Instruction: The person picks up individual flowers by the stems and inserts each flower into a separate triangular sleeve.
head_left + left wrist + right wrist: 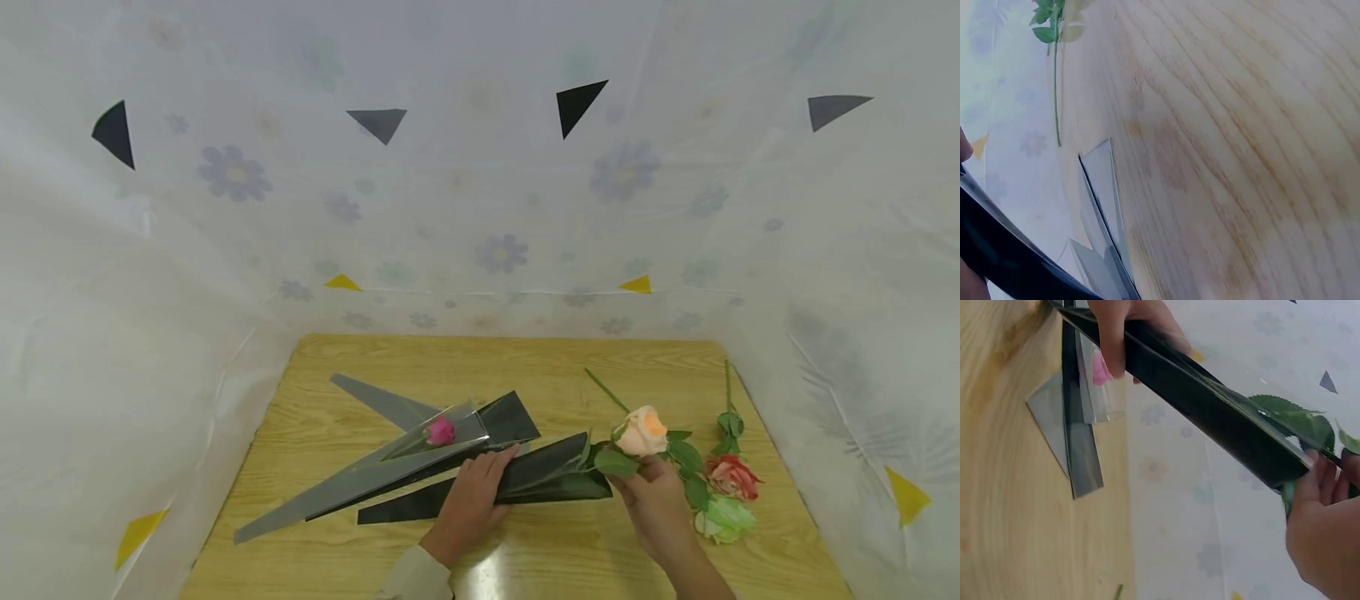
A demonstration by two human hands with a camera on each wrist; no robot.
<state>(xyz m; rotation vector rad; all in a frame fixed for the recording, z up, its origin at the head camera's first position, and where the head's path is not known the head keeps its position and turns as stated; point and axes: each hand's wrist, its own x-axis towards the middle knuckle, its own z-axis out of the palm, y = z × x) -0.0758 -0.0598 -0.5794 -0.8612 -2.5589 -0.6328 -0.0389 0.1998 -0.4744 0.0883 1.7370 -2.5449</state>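
My left hand grips a dark, folded flower sleeve around its middle; the sleeve crosses the lower left of the left wrist view. At the sleeve's wide right mouth, my right hand pinches a peach rose by its stem, below the bloom. Green leaves lie partly inside the mouth, seen in the right wrist view, where the bloom is out of frame. How deep the stem runs is hidden by the sleeve. The right fingers touch or nearly touch the sleeve's edge.
Left of the hands, a wrapped pink rose lies in a clear-fronted sleeve over other grey and black sleeves. On the right lie a red rose and a pale green rose. White sheeting encloses the wooden table.
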